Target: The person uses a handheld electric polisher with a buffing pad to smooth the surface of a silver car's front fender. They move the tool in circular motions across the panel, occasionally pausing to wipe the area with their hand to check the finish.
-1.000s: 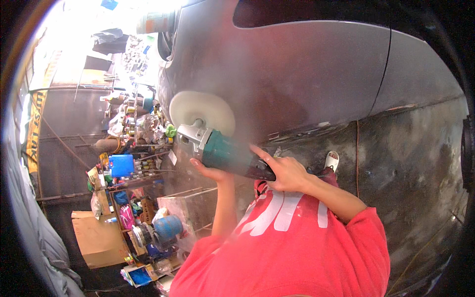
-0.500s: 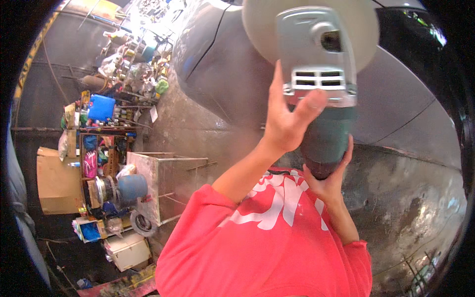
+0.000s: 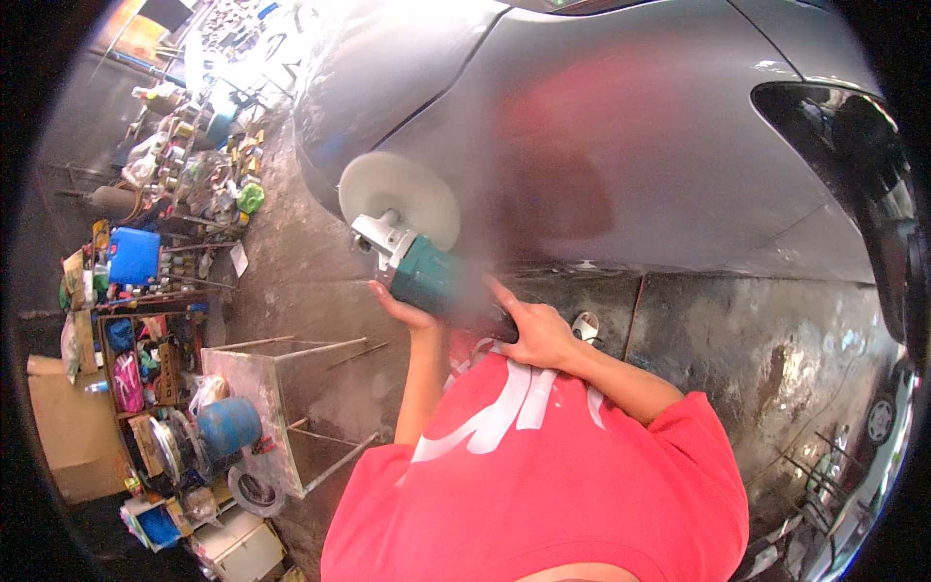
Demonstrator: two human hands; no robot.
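Holding polisher [image 3: 427, 274] lower than 0.5 s ago, pad [image 3: 407, 189] now sitting up-left by the grey car panel [image 3: 669, 184]; left grip [image 3: 407, 308] is supporting its front, right grip [image 3: 539, 335] is wrapping its rear.

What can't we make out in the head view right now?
- Head: pale disc, far face hidden by its own back; contact with the car unclear.
- Head: left hand, partly hidden by the power tool; grip unclear.
- Head: right hand, some fingers hidden by the tool's handle.
- Head: tool's middle, blurred by haze.
- Head: car's top, cut off by the upper edge.
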